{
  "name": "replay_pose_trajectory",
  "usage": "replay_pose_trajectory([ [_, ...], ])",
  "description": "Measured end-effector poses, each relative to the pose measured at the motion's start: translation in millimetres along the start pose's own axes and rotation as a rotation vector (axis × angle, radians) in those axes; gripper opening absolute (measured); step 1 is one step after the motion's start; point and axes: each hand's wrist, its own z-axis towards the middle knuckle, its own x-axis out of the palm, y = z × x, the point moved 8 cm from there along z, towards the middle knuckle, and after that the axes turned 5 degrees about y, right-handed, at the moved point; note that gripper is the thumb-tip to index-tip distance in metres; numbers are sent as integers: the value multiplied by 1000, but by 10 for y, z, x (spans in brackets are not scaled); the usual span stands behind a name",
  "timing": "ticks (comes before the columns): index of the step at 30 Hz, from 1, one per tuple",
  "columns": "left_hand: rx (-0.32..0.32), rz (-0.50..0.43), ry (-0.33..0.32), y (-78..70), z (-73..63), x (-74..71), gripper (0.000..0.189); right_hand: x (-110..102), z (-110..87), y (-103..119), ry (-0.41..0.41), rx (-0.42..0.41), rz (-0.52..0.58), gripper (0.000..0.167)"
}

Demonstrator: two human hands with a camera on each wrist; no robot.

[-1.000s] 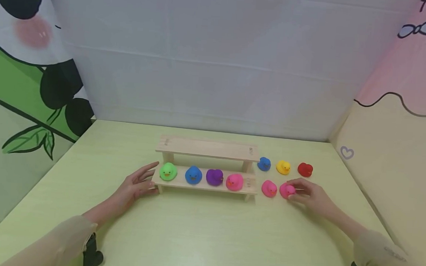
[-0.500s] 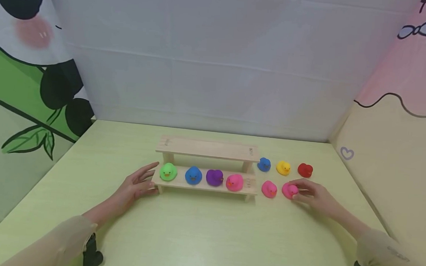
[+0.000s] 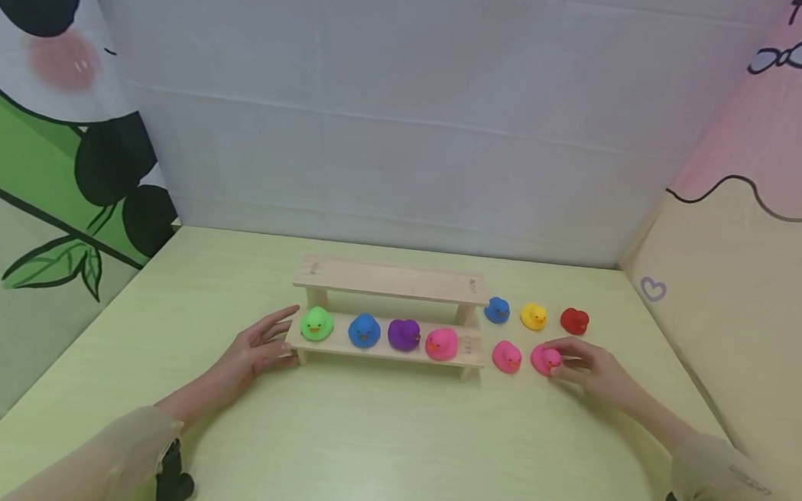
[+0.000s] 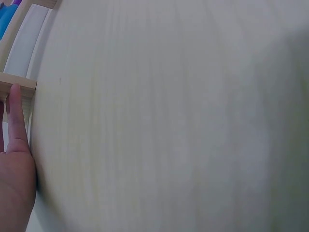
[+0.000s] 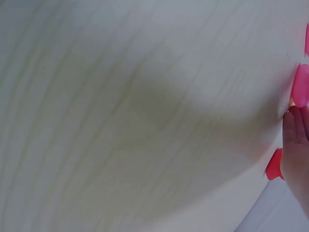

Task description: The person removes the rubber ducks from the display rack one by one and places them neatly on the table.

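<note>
Compared with a second ago, the right hand (image 3: 589, 373) and the outer pink duck (image 3: 546, 360) have slid slightly toward the right of the frame, leaving a wider gap to the inner pink duck (image 3: 507, 357). Nothing else has noticeably shifted. I read this as a small adjustment of the duck's place in its row rather than a lift, since it appears to sit upright on the table (image 3: 375, 448).

That duck, right of the frame's centre, is pinched lightly at its right side, thumb in front and fingers behind. The left hand (image 3: 253, 349), left of centre, has loosely spread fingers and grasps nothing; they touch the left end of the wooden shelf (image 3: 392, 279), and the left wrist view shows a straight finger against its wood. It seems to steady the shelf.

Further out, on the shelf's lower board in mid-frame, stand a green duck (image 3: 317, 323), a blue duck (image 3: 365, 330), a purple duck (image 3: 404, 334) and a third pink duck (image 3: 441, 344). Above the right hand in the frame lie a second blue duck (image 3: 497, 309), near the shelf's right end, then a yellow duck (image 3: 533, 316) and a red duck (image 3: 574, 320). A pale wall (image 3: 406, 166) fills the upper middle.
</note>
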Motion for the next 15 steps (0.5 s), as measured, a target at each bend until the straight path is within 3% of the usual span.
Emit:
replay_pose_trajectory([
  [15, 18, -15, 9, -39, -13, 25, 67, -11, -13, 43, 3, 2, -12, 46],
])
